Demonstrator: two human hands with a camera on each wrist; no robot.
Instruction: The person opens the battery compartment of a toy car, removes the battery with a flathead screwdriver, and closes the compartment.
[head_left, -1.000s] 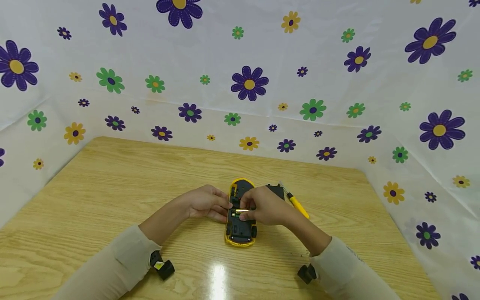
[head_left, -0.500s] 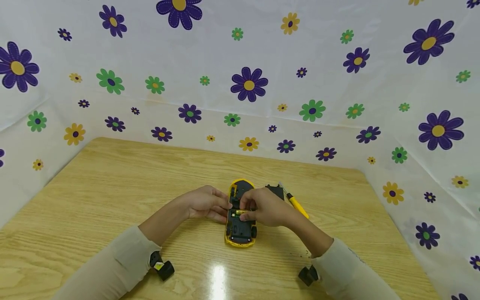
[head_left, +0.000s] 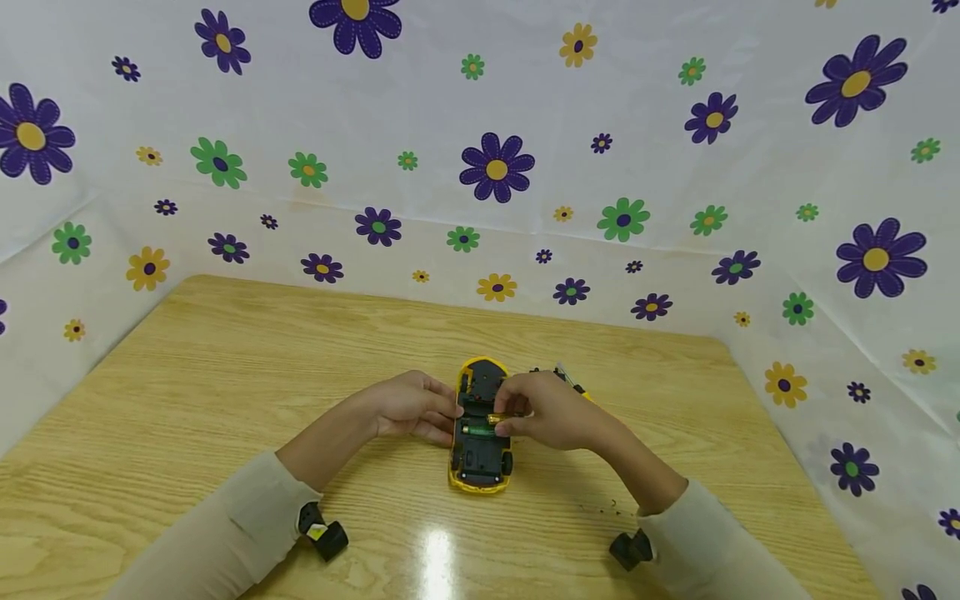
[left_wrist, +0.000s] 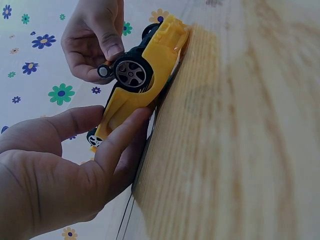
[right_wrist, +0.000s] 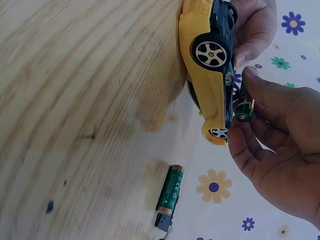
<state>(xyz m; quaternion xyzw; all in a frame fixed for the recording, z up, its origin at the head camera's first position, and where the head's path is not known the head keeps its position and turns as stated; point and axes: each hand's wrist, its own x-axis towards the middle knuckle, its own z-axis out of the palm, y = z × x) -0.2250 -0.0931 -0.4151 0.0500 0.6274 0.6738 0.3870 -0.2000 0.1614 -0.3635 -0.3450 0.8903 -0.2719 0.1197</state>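
A yellow toy car (head_left: 480,468) lies upside down on the table, its black underside up. My left hand (head_left: 411,407) grips the car's left side, thumb at the underside edge and fingers along the body, as the left wrist view also shows. A green battery (head_left: 476,431) sits in the uncovered compartment. Between thumb and fingers, my right hand (head_left: 551,410) pinches another battery (right_wrist: 245,103), green with a gold end, just above the underside. A third battery (right_wrist: 171,189) lies on the table in the right wrist view; the head view has it hidden.
Beyond my right hand, a black plastic piece (right_wrist: 162,221) lies by the loose battery. The yellow-handled screwdriver (head_left: 587,396) is mostly covered by that hand. Small dark specks (head_left: 613,503) dot the wooden table (head_left: 300,350). A flowered sheet (head_left: 420,192) stands behind.
My right hand has shifted right with its battery, baring more of the compartment and the green battery there. It now covers most of the screwdriver. My left hand and the car stay put.
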